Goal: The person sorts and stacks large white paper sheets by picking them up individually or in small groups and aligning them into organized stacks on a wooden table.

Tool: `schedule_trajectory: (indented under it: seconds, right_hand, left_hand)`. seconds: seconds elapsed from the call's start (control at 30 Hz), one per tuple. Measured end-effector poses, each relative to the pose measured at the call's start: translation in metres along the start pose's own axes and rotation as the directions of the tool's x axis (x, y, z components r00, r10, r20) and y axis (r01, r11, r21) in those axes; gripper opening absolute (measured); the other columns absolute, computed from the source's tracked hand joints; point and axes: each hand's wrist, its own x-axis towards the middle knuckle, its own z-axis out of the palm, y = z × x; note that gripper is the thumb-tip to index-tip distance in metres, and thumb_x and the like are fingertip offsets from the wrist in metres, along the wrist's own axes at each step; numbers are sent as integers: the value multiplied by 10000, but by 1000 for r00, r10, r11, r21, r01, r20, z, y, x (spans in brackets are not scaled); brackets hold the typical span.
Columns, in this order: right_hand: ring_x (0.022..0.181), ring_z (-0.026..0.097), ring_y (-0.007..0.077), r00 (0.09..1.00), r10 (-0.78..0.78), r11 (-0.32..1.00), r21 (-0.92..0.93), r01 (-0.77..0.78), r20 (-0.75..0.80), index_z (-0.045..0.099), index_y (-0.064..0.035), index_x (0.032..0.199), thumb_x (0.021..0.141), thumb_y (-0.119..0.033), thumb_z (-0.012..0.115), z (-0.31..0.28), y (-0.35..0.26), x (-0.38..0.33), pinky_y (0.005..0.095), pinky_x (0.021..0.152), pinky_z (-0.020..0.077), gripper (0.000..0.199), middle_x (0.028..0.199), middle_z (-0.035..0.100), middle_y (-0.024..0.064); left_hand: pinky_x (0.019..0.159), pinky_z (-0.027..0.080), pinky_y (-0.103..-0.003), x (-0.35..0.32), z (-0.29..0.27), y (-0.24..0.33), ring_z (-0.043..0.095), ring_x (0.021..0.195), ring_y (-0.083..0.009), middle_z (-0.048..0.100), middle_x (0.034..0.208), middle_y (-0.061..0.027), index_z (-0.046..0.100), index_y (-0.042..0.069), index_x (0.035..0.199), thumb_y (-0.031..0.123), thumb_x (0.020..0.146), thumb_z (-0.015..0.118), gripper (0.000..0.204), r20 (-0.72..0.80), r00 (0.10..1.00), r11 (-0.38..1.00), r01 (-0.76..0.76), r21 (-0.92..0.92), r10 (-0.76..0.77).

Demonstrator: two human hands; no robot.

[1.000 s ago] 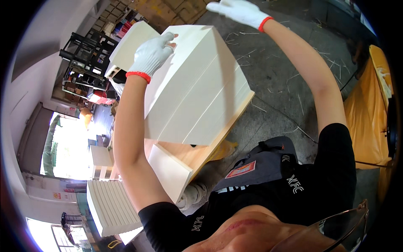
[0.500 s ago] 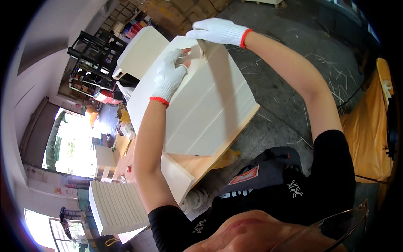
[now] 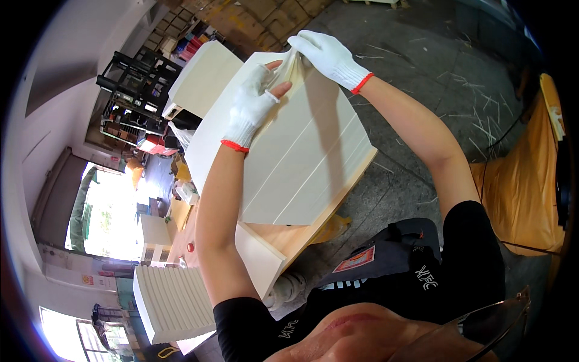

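A tall block of white boards or sheets [image 3: 301,163], with lines running across its face, stands on a wooden tabletop [image 3: 329,208]. My right hand [image 3: 329,57], in a white knit glove with a red cuff, is closed on a thin white sheet [image 3: 293,72] at the far edge of the block. That sheet is pulled up and wrinkled between my hands; whether it is paper or film I cannot tell. My left hand [image 3: 253,105] lies on the block beside the wrinkled part. Its thumb and forefinger tips poke bare from the glove, spread apart.
Another pale block [image 3: 205,75] stands beyond on the left, near a black metal frame [image 3: 136,84]. A ridged white stack [image 3: 172,301] is at lower left. Thin white strips litter the grey floor [image 3: 434,102]. An orange-brown cover [image 3: 518,187] hangs at right.
My right hand has turned and drawn slightly right and nearer, gripping the sheet, which is now pulled into wrinkles. My left hand has shifted a little to the right along the block.
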Motion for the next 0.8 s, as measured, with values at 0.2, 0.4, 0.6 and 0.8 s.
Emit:
schedule_trajectory:
  seconds: [0.2, 0.4, 0.6, 0.8]
  right_hand:
    - [719, 528, 187, 1000, 4, 1000, 23, -4, -10, 621, -47, 927, 998, -483, 494, 1, -1, -1, 329, 726, 434, 460, 761, 571, 57]
    - [702, 505, 190, 1000, -5, 1000, 21, 5, -5, 610, -46, 920, 994, -525, 491, 2, -1, -1, 335, 709, 428, 499, 745, 551, 55]
    - [715, 558, 314, 1000, 28, 992, -121, -26, 12, 564, -48, 849, 944, -613, 455, 0, -10, -1, 420, 692, 433, 583, 733, 577, 140]
    - [703, 506, 283, 1000, 12, 998, -65, -11, 12, 559, -36, 910, 988, -553, 479, 2, -10, -2, 386, 699, 424, 529, 770, 534, 121]
  left_hand:
    - [956, 476, -323, 2, -2, -2, 606, 1088, -190, 660, 1173, -114, 579, 70, 1366, 160, 840, 785, 571, 38, 995, 990, 92, -109, -88]
    - [1005, 443, -332, 6, -2, -17, 586, 1148, -217, 641, 1229, -124, 554, 68, 1401, 165, 868, 746, 574, -23, 1000, 995, -10, -99, 8]
    - [1036, 389, -310, 4, -6, -20, 550, 1189, -198, 630, 1224, -115, 600, 81, 1359, 243, 918, 686, 478, -20, 999, 999, -45, -20, 45]
    - [763, 454, -277, 2, 3, -11, 552, 850, -128, 609, 951, -44, 661, 69, 1205, 179, 863, 748, 369, -62, 998, 996, -20, 90, 25]
